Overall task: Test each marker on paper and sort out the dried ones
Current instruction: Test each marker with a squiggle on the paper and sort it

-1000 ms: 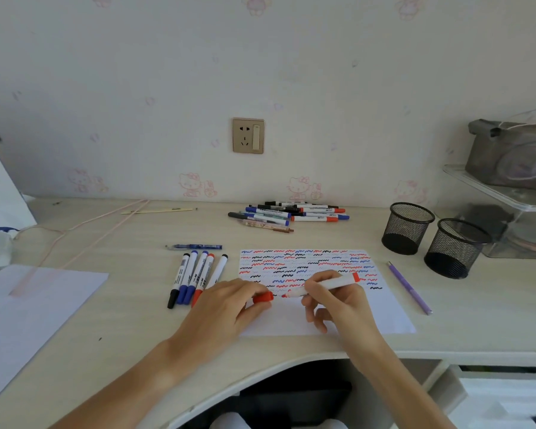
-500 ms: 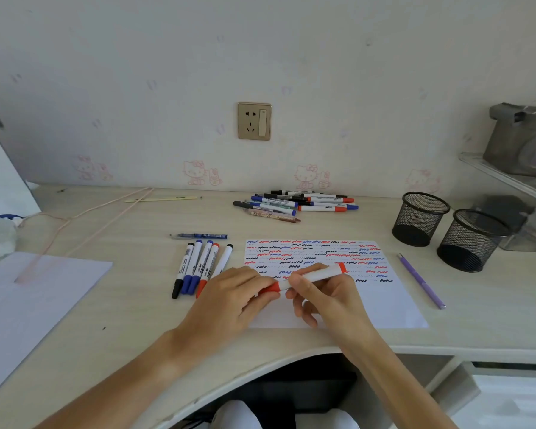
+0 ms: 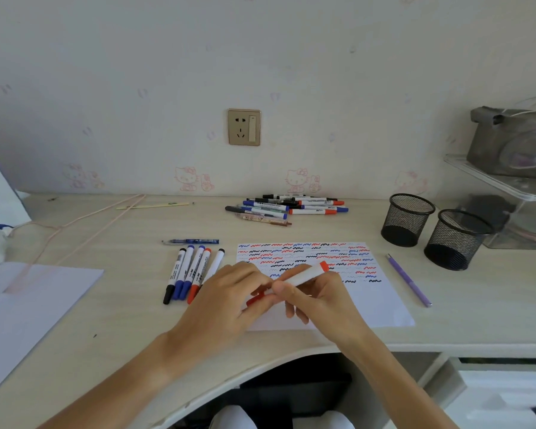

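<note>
Pale wood-grain desk (image 3: 446, 320) carries white paper sheet covered in red, blue, black squiggles (image 3: 369, 305). Left of sheet: row of five capped markers (image 3: 192, 274). Over sheet's near-left part, left hand (image 3: 229, 300) pinches red cap (image 3: 256, 300); right hand (image 3: 319, 297) fingers curled round white red-ended marker (image 3: 307, 275), cap on tip.

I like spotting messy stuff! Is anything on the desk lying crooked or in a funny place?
Mostly tidy. The purple pen lies slanted alone right of the test paper, outside both mesh cups, and the far marker pile is jumbled.
</note>
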